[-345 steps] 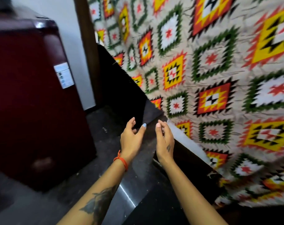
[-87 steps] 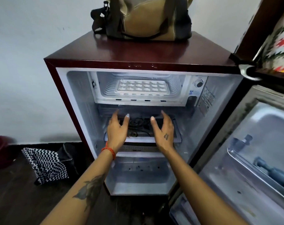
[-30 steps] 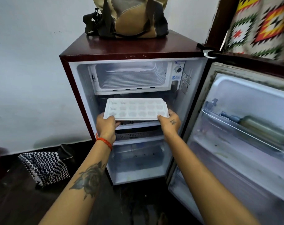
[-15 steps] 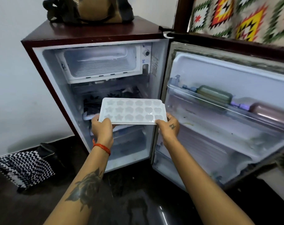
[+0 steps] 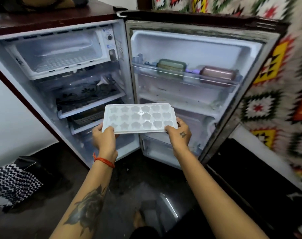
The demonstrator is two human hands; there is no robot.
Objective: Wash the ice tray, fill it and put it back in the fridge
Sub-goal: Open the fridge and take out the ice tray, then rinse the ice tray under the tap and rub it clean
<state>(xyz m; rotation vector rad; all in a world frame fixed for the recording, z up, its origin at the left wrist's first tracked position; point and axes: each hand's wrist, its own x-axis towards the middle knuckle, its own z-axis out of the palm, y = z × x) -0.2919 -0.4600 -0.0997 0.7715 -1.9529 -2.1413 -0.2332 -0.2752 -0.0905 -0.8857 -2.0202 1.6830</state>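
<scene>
The white ice tray (image 5: 140,118) is held level in the air, in front of the open fridge (image 5: 64,69) and its open door (image 5: 195,94). The left hand (image 5: 104,140) grips its near left corner, with the fingers under the tray and the thumb on top. The right hand (image 5: 178,135) pinches the near right corner the same way. A green box (image 5: 171,66) and a pink box (image 5: 217,74) lie in the door shelf (image 5: 184,77).

Left hand (image 5: 104,140) and right hand (image 5: 178,135) hold white ice tray (image 5: 139,118) before open fridge (image 5: 64,54)
</scene>
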